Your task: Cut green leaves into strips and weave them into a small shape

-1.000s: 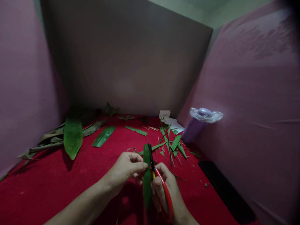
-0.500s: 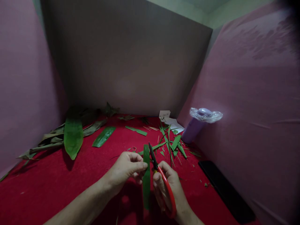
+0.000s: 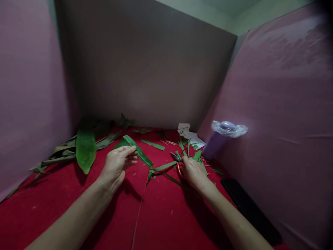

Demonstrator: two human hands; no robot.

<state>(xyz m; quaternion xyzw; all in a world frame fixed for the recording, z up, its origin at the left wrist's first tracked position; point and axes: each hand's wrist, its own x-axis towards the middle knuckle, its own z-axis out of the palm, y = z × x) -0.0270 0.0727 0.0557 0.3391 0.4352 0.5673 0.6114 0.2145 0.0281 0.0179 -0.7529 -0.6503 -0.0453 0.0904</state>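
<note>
Between the thumb and fingers of my left hand [image 3: 118,165] is a green leaf strip [image 3: 140,152], slanting down to the right. My right hand [image 3: 194,172] is closed on red-handled scissors [image 3: 179,169], low over the red cloth beside the leaf cuttings. The scissors' dark blades [image 3: 175,157] point away to the upper left; most of the handles are hidden under my fingers. A narrow green strip [image 3: 165,166] lies between my hands, its left end by a small folded leaf piece [image 3: 150,174].
Large leaves [image 3: 85,152] lie at the left, with dried ones around them. Another cut strip [image 3: 153,144] rests further back. At the right are a purple bottle [image 3: 214,144] topped with clear plastic, white paper [image 3: 195,139] and a dark flat object [image 3: 249,208]. Pink and grey walls enclose the red cloth [image 3: 166,222].
My left hand has moved left and away with the leaf strip, now tilted. My right hand has carried the scissors forward and right, down to the cloth by the cuttings.
</note>
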